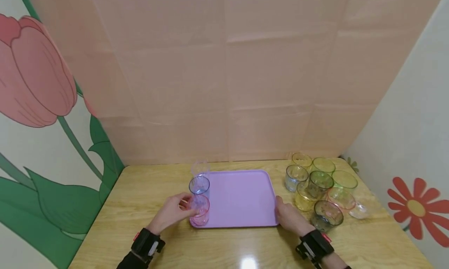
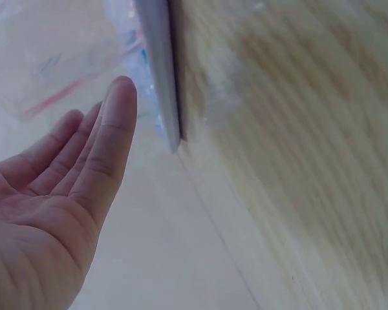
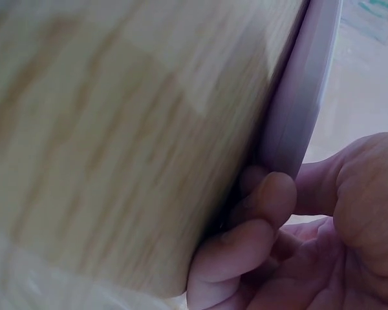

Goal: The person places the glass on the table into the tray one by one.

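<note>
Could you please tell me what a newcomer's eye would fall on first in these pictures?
The purple tray in the middle of the table would probably catch the eye first, with three glasses lined up along its left edge. Next might come the big pink tulip on the left wall, then the cluster of coloured glasses to the tray's right.

Right hand (image 3: 323,258) cut off by its wrist picture's edge, thumb tip hidden behind fingers and gripped tray (image 3: 301,103), left hand (image 2: 58,210) likewise cut off, table (image 2: 291,148) beside it blurred, yellow glass (image 1: 301,159) beyond the right-hand grip partly covered.
</note>
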`<state>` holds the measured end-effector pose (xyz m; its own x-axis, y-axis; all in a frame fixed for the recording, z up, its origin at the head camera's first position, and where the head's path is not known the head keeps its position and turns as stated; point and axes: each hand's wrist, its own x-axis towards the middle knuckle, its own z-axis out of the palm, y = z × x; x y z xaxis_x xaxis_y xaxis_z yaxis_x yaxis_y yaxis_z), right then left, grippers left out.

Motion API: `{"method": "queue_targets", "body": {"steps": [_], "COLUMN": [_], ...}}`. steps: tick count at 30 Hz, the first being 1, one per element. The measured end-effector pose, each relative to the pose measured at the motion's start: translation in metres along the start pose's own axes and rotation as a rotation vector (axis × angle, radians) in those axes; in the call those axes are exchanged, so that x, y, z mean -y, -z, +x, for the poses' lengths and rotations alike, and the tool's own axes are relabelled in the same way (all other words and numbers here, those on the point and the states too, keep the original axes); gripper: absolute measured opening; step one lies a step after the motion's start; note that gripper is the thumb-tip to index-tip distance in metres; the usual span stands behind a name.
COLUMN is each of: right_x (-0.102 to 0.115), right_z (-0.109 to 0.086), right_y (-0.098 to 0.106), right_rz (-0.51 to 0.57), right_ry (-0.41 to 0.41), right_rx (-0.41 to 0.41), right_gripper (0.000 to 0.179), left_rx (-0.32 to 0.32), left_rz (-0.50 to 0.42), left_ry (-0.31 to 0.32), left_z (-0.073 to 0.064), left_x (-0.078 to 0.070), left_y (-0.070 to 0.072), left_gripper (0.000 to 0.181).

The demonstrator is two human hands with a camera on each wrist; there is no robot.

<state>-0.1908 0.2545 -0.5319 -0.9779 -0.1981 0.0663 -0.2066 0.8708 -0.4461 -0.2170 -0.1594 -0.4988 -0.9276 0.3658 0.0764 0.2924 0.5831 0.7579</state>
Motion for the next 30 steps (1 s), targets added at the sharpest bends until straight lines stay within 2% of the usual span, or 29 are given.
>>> {"method": "queue_targets", "body": {"steps": [5,8,12,16,19,23,28,30], "right_x": [0.0,0.0,0.0,0.001,0.003,0.008,0.013,0.013], "right_z": [-0.001,0.0,0.002,0.003,0.0,-0.003,-0.002,0.0], "right_y": [-0.001,-0.001,0.0,0.002,0.004,0.008,0.013,0.013], "right_rz": [-0.022,-0.023,0.0,0.016,0.015,0.026,0.028,0.024], "right_ry": [0.0,-0.001,-0.014,-0.037,-0.054,-0.068,-0.049,-0.05], "right_rx": [-0.026,-0.044,-0.037,-0.025,-0.028,-0.043,-0.089,-0.101], "right_gripper": [0.03,0.032,0.037,0.036,0.028,0.01,0.02,0.022], "left_rx": [-0.064,-0.105,-0.164,-0.246,-0.262,-0.232,-0.186,-0.159], "left_rz": [-0.012,-0.065,-0.209,-0.249,-0.225,-0.146,-0.003,0.016], "left_ry": [-0.077,-0.104,-0.025,0.064,0.067,0.051,0.076,0.09], "left_z": [0.0,0.002,0.006,0.013,0.018,0.022,0.024,0.023], "left_x": [0.003,0.005,0.009,0.014,0.017,0.02,0.023,0.023], "left_y": [0.007,0.009,0.01,0.008,0.005,0.002,-0.001,-0.003], "left_gripper": [0.035,0.035,0.04,0.029,0.023,0.02,0.017,0.016]}}
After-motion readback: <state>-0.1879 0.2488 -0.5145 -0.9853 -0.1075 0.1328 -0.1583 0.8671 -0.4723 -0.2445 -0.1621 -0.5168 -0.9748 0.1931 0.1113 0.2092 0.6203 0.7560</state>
